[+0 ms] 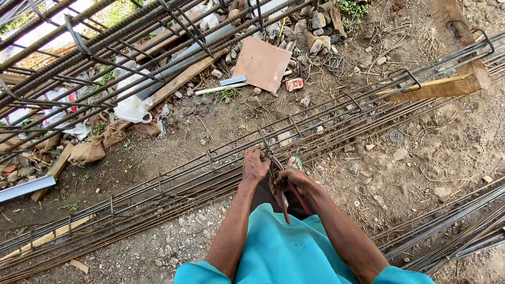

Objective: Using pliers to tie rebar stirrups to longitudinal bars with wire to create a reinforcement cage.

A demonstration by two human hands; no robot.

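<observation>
**Both hands down on the rebar cage**

Biggest thing in front of me: the long rebar cage [221,168] lying on the dirt, its long axis running from low on my left up to the far right, where it rests across a wooden beam [436,87]. Bent stirrups cross it at intervals. Beyond it, top left, a second stack of steel bars [79,58] slopes the same way. Another bundle of bars [452,226] lies low on my right.

Next down: a flat brown square board [262,64] sits on the ground past the cage, tilted corner-on. Left of it, a white plastic bag [131,109] is crumpled under the bars. Just right of the board's lower corner lies a small red and white packet [294,84], rectangular, its print too small to make out.

Now my hands. My left hand [254,165] is curled over the top bar of the cage, fingers wrapped around it. My right hand [292,179] grips red-handled pincers [286,197], fingers closed round the handles; the handles point back toward me, the head up at the bar beside my left hand.
</observation>
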